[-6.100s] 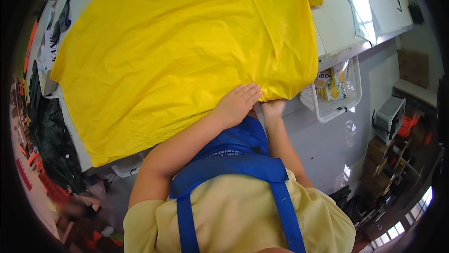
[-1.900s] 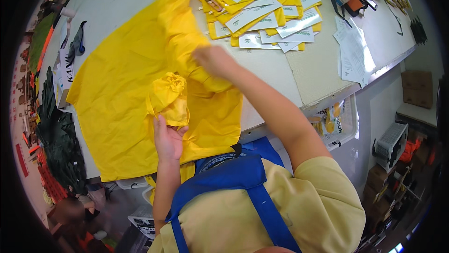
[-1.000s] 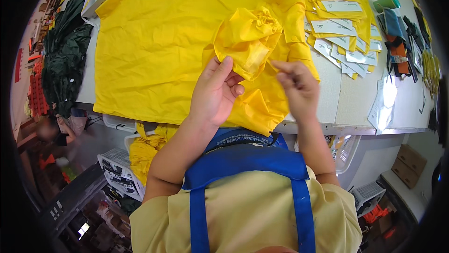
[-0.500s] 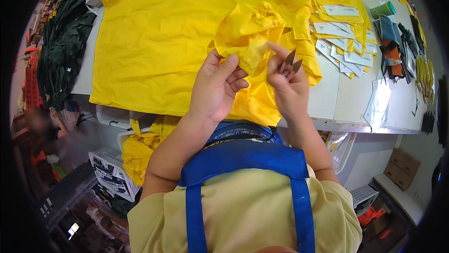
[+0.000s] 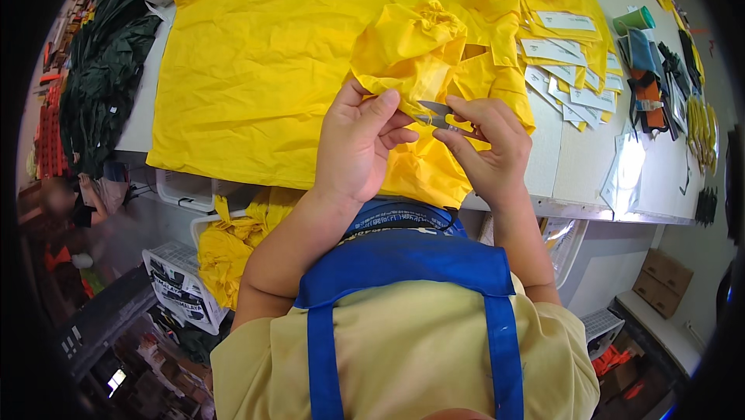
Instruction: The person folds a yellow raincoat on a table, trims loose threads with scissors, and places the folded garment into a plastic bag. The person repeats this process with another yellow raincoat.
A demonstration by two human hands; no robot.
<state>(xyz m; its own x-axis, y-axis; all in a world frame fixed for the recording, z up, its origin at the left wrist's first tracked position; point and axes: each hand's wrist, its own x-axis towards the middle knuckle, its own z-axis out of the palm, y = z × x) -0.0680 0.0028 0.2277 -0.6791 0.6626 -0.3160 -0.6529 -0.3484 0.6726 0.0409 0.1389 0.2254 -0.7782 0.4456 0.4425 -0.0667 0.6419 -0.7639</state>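
Observation:
A large piece of yellow fabric [image 5: 248, 71], apparently a garment, lies spread over the table. My left hand [image 5: 361, 137] pinches the lower edge of its gathered yellow hood-like part [image 5: 407, 47] between thumb and fingers. In my right hand [image 5: 489, 144] is a pair of small thread snips [image 5: 440, 109], gripped between thumb and fingers. Their dark pointed blades are apart and reach leftward to the fabric edge beside my left fingertips. Whether a thread lies between the blades is too small to tell.
White cards [image 5: 570, 71] lie on yellow pieces at the right, near a green cup [image 5: 635, 19]. Dark green garments [image 5: 116, 71] hang over the table's left side. Below the front edge, a bin holds yellow fabric [image 5: 233, 253]. Another person [image 5: 93, 195] is at far left.
My right hand has turned, bringing the snips from pointing up within the palm to pointing left at the fabric edge. My left hand keeps its pinch in nearly the same place.

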